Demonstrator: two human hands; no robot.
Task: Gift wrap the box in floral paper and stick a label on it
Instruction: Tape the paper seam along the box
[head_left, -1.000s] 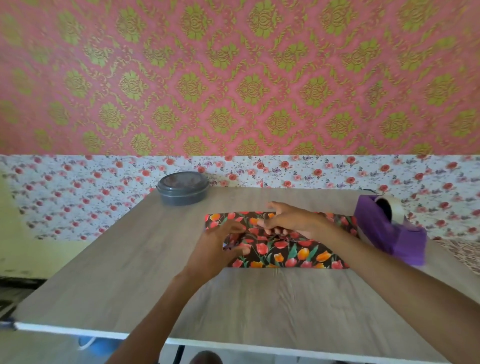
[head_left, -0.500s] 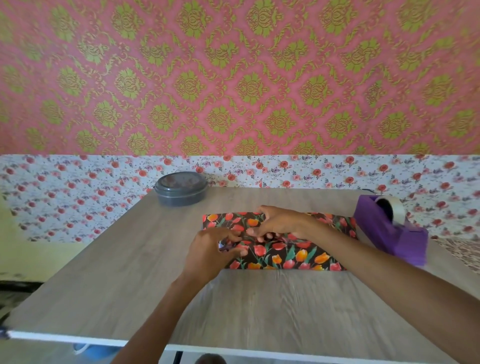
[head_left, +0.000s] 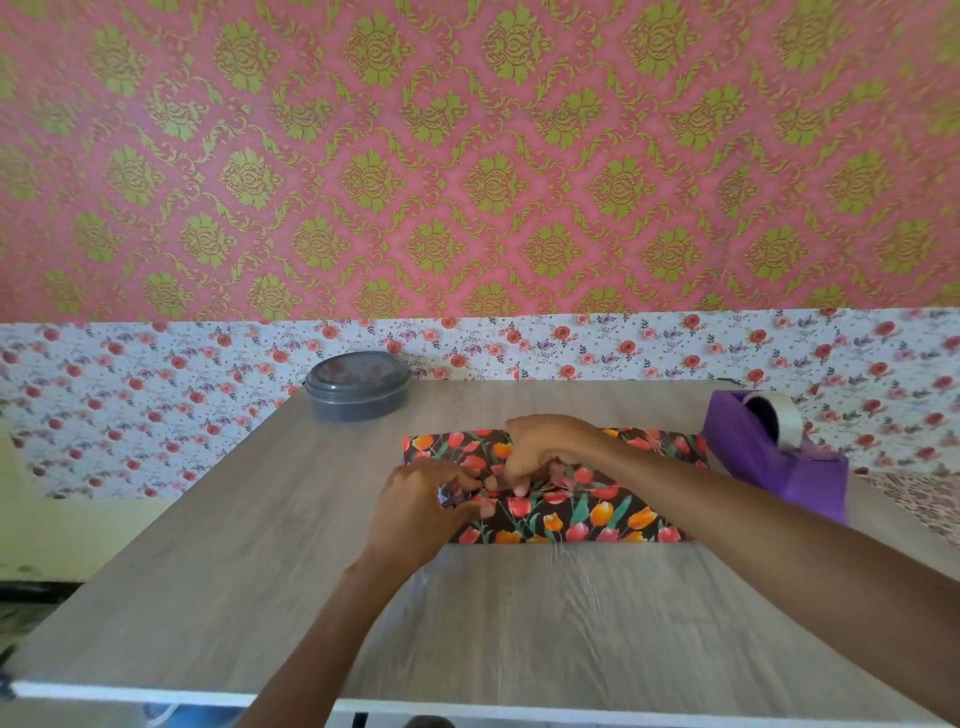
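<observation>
The box wrapped in dark floral paper (head_left: 587, 514) with red and orange tulips lies in the middle of the wooden table (head_left: 260, 571). My left hand (head_left: 415, 512) pinches a folded flap of the paper at the box's left part. My right hand (head_left: 545, 449) reaches over the top from the right, its fingers curled down onto the paper seam beside the left hand. The box itself is hidden under the paper. No label is in view.
A purple tape dispenser (head_left: 774, 457) with a roll of clear tape stands at the right, close to the paper's right end. A grey round lidded container (head_left: 358, 384) sits at the back left. The table's near edge runs along the bottom.
Both hands have shifted slightly left along the paper and drawn closer together; the left hand now pinches the flap beside the right hand's fingers.
</observation>
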